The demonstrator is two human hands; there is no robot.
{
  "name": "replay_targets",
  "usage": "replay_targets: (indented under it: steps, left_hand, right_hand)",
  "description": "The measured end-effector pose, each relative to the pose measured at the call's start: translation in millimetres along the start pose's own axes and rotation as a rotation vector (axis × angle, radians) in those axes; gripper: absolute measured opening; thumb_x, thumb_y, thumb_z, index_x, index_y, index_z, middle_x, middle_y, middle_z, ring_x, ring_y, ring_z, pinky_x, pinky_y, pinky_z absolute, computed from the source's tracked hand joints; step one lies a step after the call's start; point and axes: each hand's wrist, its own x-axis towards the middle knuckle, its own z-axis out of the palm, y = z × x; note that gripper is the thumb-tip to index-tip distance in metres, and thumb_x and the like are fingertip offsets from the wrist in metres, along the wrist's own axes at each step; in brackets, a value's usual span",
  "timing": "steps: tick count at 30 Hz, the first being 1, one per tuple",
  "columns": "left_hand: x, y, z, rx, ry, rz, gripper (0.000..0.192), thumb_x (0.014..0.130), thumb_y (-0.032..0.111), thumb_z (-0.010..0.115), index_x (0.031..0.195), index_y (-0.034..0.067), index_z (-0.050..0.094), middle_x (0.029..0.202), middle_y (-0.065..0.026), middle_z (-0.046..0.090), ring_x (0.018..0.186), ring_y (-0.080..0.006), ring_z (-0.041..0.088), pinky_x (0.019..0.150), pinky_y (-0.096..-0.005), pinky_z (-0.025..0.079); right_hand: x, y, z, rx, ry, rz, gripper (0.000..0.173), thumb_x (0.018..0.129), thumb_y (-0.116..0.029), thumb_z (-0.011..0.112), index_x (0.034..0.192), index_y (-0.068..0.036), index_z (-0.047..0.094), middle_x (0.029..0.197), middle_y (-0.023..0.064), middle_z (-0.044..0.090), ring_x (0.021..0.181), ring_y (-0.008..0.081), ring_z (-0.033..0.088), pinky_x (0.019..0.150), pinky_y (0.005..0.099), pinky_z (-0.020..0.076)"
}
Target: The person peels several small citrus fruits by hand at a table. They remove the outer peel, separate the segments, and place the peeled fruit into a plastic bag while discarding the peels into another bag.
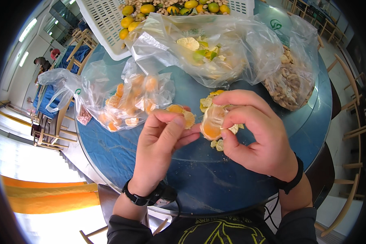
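A peeled mandarin (pixel 213 123), with white pith on its segments, is held between the thumb and fingers of my right hand (pixel 259 134). My left hand (pixel 158 137) pinches a piece of mandarin peel (pixel 189 119), its pale inner side partly showing. The two hands almost meet above the table. Behind and below the mandarin, scraps of yellow peel (pixel 219 145) lie on the tabletop. Left of my hands, a clear plastic bag (pixel 164 88) contains several peeled mandarins (pixel 137 84). Farther off, another clear bag (pixel 231 33) holds peel (pixel 187 43), some of it green.
A white plastic basket (pixel 106 39) of mandarins (pixel 147 8) and unshelled peanuts stands at the far side of the round blue table (pixel 207 189). A bag of brown shells (pixel 288 85) sits at right. Pinkish kernels (pixel 84 116) lie bagged at left. Wooden chairs (pixel 350 82) surround the table.
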Motion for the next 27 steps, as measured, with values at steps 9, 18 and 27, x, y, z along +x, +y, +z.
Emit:
replay_targets:
  steps: [9, 18, 27]
  left_hand:
    - [-3, -7, 8, 0.044, -0.152, -0.024, 0.051, 0.096, 0.000, 0.075, 0.139, 0.007, 0.048, 0.135, -0.0073, 0.054, 0.129, -0.0235, 0.062, 0.104, -0.0327, 0.054]
    - [-12, -11, 23, 0.944, -0.271, 0.432, 0.069, 0.076, 0.013, 0.094, 0.135, 0.009, 0.058, 0.147, -0.0168, 0.039, 0.135, -0.0290, 0.055, 0.105, -0.0385, 0.056]
    - [-16, -8, 35, 1.351, -0.416, 0.579, 0.051, 0.080, 0.022, 0.089, 0.125, 0.014, 0.066, 0.141, -0.0222, 0.042, 0.103, -0.0379, 0.067, 0.083, -0.0417, 0.061]
  right_hand:
    - [-2, 4, 13, 0.234, 0.098, 0.240, 0.014, 0.094, 0.007, 0.067, 0.106, 0.001, 0.062, 0.111, 0.0122, 0.065, 0.104, 0.0206, 0.068, 0.083, 0.0292, 0.0580]
    - [-5, 30, 2, -0.352, 0.023, 0.197, 0.011, 0.092, -0.005, 0.069, 0.101, 0.000, 0.064, 0.094, 0.0131, 0.063, 0.083, 0.0351, 0.063, 0.076, 0.0411, 0.0514]
    - [-9, 27, -23, -0.244, -0.074, 0.443, 0.014, 0.094, -0.012, 0.070, 0.096, 0.000, 0.064, 0.085, 0.0134, 0.064, 0.076, 0.0309, 0.064, 0.069, 0.0381, 0.0508]
